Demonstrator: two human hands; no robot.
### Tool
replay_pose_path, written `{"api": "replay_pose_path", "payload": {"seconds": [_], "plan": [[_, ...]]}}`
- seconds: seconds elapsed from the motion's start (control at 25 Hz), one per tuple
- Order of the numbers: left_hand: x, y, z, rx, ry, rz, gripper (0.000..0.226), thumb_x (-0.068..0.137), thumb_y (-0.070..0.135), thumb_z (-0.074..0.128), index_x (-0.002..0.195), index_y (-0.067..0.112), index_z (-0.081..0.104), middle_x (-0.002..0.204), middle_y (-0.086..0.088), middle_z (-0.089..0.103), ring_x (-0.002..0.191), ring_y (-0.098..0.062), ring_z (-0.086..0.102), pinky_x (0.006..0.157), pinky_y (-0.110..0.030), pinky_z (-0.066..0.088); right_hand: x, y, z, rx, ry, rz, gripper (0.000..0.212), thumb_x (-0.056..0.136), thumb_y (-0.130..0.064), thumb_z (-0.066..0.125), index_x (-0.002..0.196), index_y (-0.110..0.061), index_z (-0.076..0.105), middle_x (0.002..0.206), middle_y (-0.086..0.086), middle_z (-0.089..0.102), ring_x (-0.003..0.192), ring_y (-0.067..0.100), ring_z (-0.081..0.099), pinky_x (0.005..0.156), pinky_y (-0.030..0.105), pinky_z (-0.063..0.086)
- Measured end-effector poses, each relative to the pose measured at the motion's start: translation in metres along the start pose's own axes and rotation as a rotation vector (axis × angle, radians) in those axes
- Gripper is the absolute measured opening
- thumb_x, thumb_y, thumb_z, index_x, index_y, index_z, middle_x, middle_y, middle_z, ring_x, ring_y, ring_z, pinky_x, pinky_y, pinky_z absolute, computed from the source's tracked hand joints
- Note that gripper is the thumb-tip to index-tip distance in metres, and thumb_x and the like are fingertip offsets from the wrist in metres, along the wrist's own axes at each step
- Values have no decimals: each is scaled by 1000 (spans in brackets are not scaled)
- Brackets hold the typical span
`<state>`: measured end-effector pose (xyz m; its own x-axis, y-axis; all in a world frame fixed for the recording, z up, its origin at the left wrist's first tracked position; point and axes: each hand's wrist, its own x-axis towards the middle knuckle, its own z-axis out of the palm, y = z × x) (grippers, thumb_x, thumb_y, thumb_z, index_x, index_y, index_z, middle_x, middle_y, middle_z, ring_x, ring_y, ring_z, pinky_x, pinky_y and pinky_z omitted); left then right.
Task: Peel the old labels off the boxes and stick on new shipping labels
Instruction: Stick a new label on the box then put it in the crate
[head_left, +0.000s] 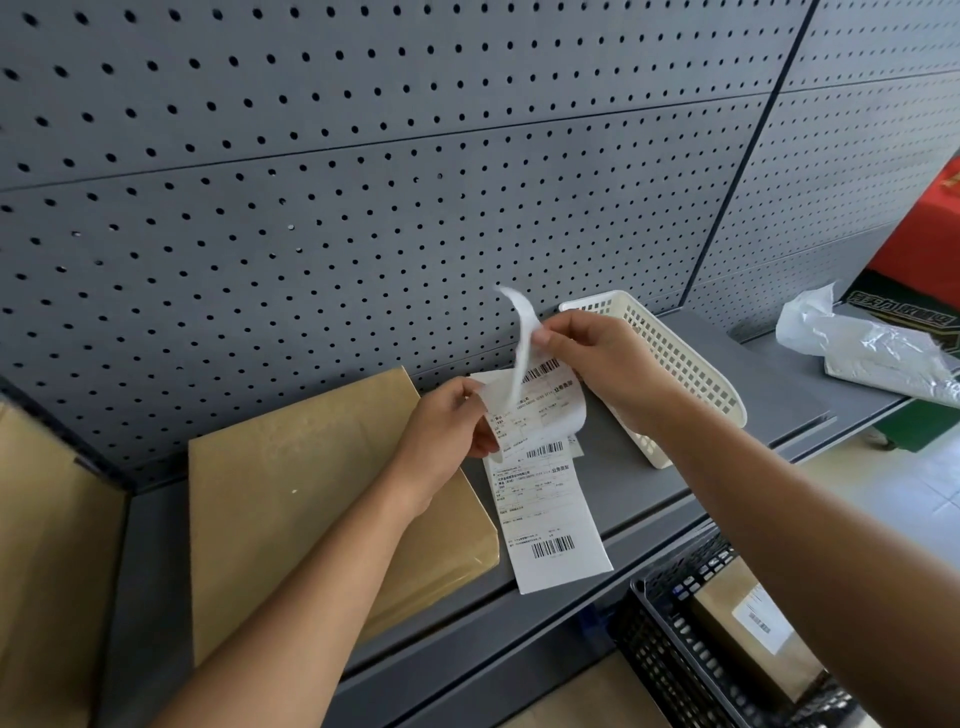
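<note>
While a curled white layer (524, 332) is pinched between the thumb and fingertips of the right hand (597, 364) and held lifted upward, the long white paper strip of printed barcode shipping labels (545, 509) from which it rises is gripped at its left edge by the curled fingers of the left hand (447, 426). Whether the lifted layer is a label or its backing cannot be told. The strip is held over a grey metal shelf (618, 483), with its lower end reaching the shelf's front edge.

A flat brown cardboard box (291, 483) is seen lying on the shelf just left of the strip, partly crossed by the left forearm. A white perforated plastic basket (685, 364) is tipped on its side behind the right hand. The shelf is backed by a grey perforated metal pegboard (311, 208).

Below the shelf at the right, a brown carton with a white label (737, 623) is held in a black plastic crate (675, 649). A crumpled clear plastic bag (872, 348) is seen on the neighbouring shelf.
</note>
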<state>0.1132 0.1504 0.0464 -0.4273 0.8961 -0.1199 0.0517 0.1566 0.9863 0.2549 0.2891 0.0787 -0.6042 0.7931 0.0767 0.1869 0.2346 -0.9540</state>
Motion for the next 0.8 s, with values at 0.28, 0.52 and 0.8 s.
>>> {"api": "replay_pose_path", "payload": {"seconds": [0.28,0.52,0.8], "plan": [[1,-2,1,-61,60,80,26,101,30,58,103,7,71,96,-9,76,91,-32,71,80,-50,59,19,-1,16,-54,155,93,12,93,-25,66,92,-13,66,80,-2,70,66,12,68,58,27,53],[9,-5,-3,-158,111,-18,34,99,32,60,94,0,72,90,-24,69,71,-21,55,73,-37,51,8,7,18,-566,293,-296,20,93,-27,63,112,-20,60,106,-6,53,91,12,54,75,23,43],[12,4,-5,-348,110,-78,18,93,17,68,76,16,73,77,-5,67,70,-16,56,65,-27,50,-1,11,15,-825,-39,-769,27,91,-42,63,110,-25,70,103,-9,59,98,18,51,88,41,45]]}}
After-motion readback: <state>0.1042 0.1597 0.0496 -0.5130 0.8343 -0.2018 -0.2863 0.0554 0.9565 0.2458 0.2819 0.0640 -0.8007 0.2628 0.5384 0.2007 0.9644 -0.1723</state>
